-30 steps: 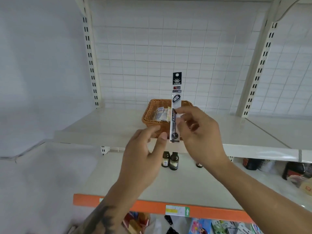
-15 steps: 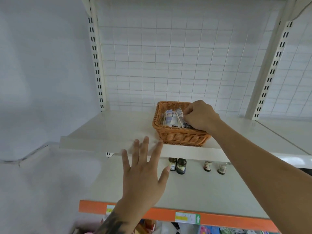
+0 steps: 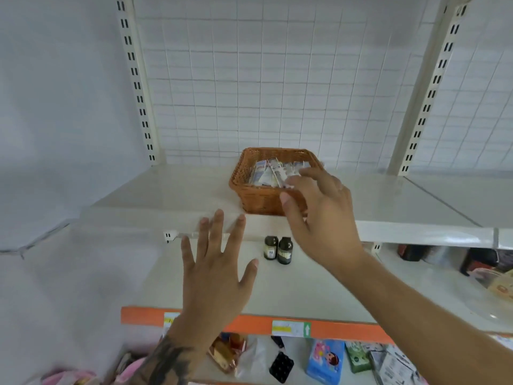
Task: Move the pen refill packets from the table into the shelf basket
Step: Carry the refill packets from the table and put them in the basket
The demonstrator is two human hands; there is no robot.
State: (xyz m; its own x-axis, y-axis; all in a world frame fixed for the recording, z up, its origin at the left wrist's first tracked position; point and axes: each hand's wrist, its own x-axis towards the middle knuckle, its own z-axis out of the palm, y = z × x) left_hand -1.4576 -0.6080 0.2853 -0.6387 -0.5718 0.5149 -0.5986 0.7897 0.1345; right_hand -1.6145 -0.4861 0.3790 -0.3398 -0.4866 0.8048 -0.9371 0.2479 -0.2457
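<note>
Both hands hold nothing: the left hand has its fingers spread flat before the shelf edge, and at its one o'clock the right hand hangs with fingers loosely fanned over the near rim of the brown woven wicker basket. Inside lie the white pen refill packets.

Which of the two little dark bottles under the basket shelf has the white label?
The left bottle of the pair: its label is white with dark print. The right bottle, standing right beside it, carries a cream label and looks slightly taller.
</note>
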